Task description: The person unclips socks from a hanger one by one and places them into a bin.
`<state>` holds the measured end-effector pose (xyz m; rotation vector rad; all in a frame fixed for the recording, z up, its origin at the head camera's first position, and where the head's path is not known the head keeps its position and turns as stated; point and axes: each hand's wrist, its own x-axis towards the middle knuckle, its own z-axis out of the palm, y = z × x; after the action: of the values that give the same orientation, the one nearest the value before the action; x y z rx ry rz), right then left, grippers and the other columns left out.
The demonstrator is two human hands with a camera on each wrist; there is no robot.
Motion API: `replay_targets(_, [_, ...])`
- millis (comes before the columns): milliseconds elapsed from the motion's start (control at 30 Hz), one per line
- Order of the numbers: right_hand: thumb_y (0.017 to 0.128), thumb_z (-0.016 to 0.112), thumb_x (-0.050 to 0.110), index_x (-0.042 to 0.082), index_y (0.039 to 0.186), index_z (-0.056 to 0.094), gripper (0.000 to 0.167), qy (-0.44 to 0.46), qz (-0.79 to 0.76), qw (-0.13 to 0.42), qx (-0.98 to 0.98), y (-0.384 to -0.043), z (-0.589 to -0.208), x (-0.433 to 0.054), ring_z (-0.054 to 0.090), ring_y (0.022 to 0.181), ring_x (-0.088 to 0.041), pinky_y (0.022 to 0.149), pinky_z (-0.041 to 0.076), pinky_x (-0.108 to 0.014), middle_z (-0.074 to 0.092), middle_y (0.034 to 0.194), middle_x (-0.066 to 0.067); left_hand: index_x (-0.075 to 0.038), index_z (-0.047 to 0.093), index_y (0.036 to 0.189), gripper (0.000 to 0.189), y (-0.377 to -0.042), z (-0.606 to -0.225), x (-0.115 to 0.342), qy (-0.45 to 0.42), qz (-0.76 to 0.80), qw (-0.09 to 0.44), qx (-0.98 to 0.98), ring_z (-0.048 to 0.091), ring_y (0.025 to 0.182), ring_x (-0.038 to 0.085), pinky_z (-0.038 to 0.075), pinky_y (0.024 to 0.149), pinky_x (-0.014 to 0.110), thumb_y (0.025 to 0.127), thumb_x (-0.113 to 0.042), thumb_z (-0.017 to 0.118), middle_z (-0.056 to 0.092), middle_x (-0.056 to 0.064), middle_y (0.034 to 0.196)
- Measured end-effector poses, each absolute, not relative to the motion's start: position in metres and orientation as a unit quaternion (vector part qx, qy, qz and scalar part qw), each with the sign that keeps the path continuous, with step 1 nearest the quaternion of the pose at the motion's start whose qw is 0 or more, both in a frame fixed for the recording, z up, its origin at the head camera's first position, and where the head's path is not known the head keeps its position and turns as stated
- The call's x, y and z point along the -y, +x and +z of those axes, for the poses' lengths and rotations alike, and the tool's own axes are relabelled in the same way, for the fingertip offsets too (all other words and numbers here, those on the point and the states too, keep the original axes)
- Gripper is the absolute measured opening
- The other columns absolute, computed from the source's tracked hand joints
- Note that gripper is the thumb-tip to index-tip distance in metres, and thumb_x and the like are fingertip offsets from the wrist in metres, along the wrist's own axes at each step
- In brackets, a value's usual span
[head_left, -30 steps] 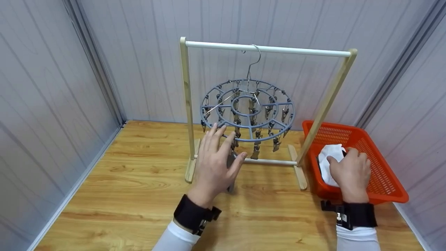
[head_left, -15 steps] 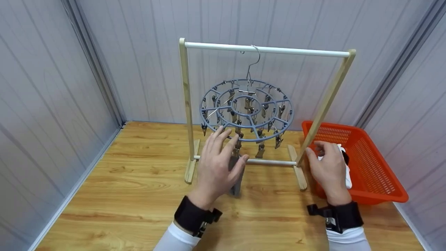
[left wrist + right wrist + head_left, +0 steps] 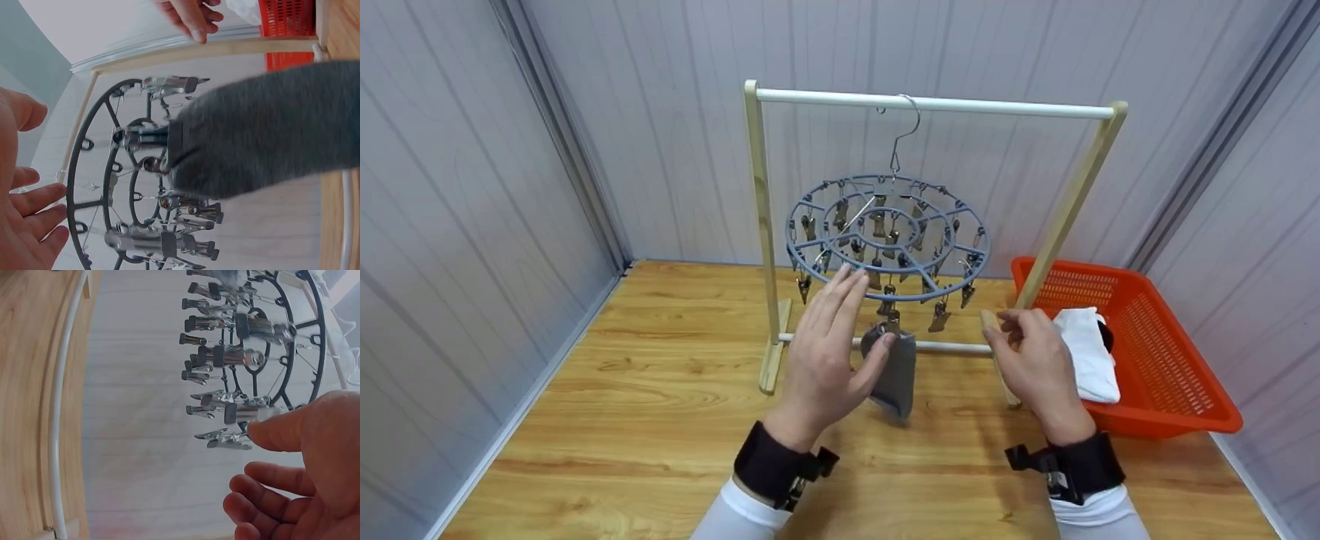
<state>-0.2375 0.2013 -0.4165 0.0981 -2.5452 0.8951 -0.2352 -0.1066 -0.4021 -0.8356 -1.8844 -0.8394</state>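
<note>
A round grey clip hanger (image 3: 911, 298) hangs by its metal hook from the rack's white top bar (image 3: 997, 108), with several metal clips dangling below its rings. One of those clips bites the top of a grey sock (image 3: 895, 379), which hangs down; in the left wrist view the sock (image 3: 275, 126) spreads large across the picture. My left hand (image 3: 826, 360) is raised at the hanger's front rim, fingers straight, partly covering the sock. My right hand (image 3: 1036, 367) hovers by the rack's right post, fingers loosely bent, nothing between them in the right wrist view.
At the right stands an orange basket (image 3: 1177, 360) with white cloth (image 3: 1087, 356) and something black (image 3: 1105, 336) in it. The rack's right post (image 3: 1069, 210) leans in front of the basket's left edge. Walls close in the wooden table (image 3: 660, 450).
My right hand has come out of the basket and moved left, still without anything in it. The hanger has turned, and the sock has swung rightward from behind my left hand.
</note>
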Motion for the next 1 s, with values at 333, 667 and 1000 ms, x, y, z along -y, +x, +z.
replay_targets(333, [0.104,0.079,0.048,0.004,0.140,0.071,0.057,0.114,0.330,0.141,0.927,-0.237,-0.427,-0.186,0.069,0.112,-0.033,0.096,0.058,-0.053,0.072,0.122,-0.014,0.006,0.058,0.155,0.067,-0.237,-0.402,0.117,-0.294,-0.290,0.445,0.795,0.043,0.160,0.042,0.031,0.133,0.058,0.091,-0.006,0.074,0.059,0.023,0.159])
replay_targets(667, [0.101,0.083,0.045,0.005,0.143,0.069,0.059,0.168,0.327,0.116,0.923,-0.238,-0.440,-0.173,0.069,0.118,-0.030,0.103,0.058,-0.056,0.073,0.128,-0.010,0.002,0.067,0.146,0.051,-0.239,-0.403,0.117,-0.298,-0.240,0.431,0.818,0.051,0.154,0.039,0.031,0.133,0.059,0.095,-0.006,0.071,0.065,0.020,0.153])
replay_targets(1000, [0.103,0.080,0.051,0.006,0.151,0.065,0.068,0.165,0.349,0.054,0.921,-0.245,-0.453,-0.165,0.070,0.124,-0.030,0.106,0.058,-0.058,0.073,0.140,-0.011,0.001,0.064,0.151,0.056,-0.235,-0.402,0.116,-0.311,-0.245,0.409,0.822,0.050,0.155,0.036,0.031,0.133,0.057,0.095,-0.005,0.071,0.062,0.019,0.156])
